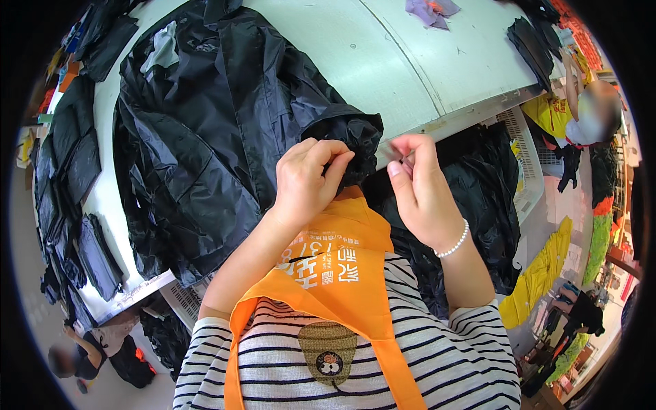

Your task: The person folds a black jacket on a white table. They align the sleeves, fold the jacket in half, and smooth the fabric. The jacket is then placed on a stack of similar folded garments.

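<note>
Black jacket [239,96]: sleeve end [361,132] was being handled; left hand [305,179] pinched together, right hand [425,191] too blurred to tell; next called for precision.

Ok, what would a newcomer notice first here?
The bright orange apron, low in the middle over a striped shirt, would probably grab the eye. Next comes the big black jacket on the pale table at upper left, then the yellow cloth toward the lower right.
</note>
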{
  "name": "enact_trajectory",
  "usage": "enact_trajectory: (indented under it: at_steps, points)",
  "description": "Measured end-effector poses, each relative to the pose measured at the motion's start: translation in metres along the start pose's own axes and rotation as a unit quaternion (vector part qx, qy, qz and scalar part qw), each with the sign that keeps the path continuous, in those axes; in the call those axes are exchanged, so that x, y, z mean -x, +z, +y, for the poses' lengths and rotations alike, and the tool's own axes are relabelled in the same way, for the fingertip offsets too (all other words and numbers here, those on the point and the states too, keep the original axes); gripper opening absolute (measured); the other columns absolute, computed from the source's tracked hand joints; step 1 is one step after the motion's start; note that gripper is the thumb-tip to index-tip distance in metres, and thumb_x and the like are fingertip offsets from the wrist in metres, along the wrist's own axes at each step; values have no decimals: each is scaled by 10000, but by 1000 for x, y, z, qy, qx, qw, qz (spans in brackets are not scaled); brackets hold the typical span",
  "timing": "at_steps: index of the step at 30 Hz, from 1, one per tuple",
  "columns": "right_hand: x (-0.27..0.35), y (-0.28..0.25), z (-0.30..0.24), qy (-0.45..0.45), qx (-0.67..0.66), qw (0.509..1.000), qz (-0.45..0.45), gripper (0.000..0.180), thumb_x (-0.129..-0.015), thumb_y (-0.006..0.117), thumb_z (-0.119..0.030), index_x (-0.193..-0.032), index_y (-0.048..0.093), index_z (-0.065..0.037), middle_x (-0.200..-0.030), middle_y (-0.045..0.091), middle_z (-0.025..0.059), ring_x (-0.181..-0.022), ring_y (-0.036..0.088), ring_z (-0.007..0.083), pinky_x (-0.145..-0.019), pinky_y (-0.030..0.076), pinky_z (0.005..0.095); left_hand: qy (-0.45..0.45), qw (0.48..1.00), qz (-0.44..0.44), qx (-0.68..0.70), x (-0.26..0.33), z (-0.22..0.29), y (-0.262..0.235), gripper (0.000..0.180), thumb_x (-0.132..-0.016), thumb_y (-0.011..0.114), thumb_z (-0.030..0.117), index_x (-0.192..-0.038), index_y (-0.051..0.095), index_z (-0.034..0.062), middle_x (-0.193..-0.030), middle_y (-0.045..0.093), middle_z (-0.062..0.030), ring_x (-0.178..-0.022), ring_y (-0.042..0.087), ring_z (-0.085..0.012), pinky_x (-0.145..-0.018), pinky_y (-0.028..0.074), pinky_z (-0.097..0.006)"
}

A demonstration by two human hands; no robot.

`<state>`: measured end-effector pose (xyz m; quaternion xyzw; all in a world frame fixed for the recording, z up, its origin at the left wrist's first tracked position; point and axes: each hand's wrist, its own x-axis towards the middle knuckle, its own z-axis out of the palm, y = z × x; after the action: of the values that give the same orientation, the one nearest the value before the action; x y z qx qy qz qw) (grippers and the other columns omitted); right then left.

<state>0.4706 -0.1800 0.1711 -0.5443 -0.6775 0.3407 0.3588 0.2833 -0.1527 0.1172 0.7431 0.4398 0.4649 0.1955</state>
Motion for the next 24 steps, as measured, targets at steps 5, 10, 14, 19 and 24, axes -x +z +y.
enact_trajectory:
  at_steps: [5, 10, 14, 19, 24]
  points:
    - [2, -12, -16, -15, 177, 978, -110, 137, -873, 601, -109, -964, 542, -25, -936, 556, 121, -784, 607, 322, -676, 503, 376, 8, 1000, -8, -7, -1, 1, 1, 102, -736, 719, -9, -780, 640, 38, -616, 567, -55, -541, 547, -199, -485, 412, -279]
    - [-9, -9, -32, -51, 276, 949, -142, 126, -870, 605, -143, -889, 575, -23, -876, 554, 117, -729, 616, 288, -630, 502, 366, 41, 999, 0, -15, -3, 1, 6, 121, -709, 733, -7, -779, 647, 40, -624, 569, -67, -533, 537, -216, -476, 416, -301]
    - [-14, -5, -33, -43, 310, 936, -162, 128, -861, 610, -141, -844, 570, -21, -840, 551, 120, -697, 622, 292, -613, 505, 374, 58, 998, 12, -5, -5, -1, 9, 137, -687, 738, -8, -776, 645, 39, -626, 571, -66, -539, 538, -225, -482, 427, -313]
    - [-20, -2, -34, -22, 326, 928, -180, 123, -857, 610, -137, -836, 570, -22, -833, 555, 124, -694, 626, 301, -607, 506, 382, 83, 996, 21, -2, -5, -5, 12, 147, -675, 736, -9, -775, 638, 39, -631, 575, -65, -553, 544, -231, -495, 437, -321]
    - [-24, -2, -30, -7, 323, 921, -218, 136, -844, 625, -144, -864, 573, -20, -847, 566, 131, -715, 622, 321, -629, 504, 402, 78, 996, 31, 5, -7, -6, 10, 143, -687, 731, -14, -779, 634, 39, -655, 581, -67, -560, 548, -232, -499, 437, -322]
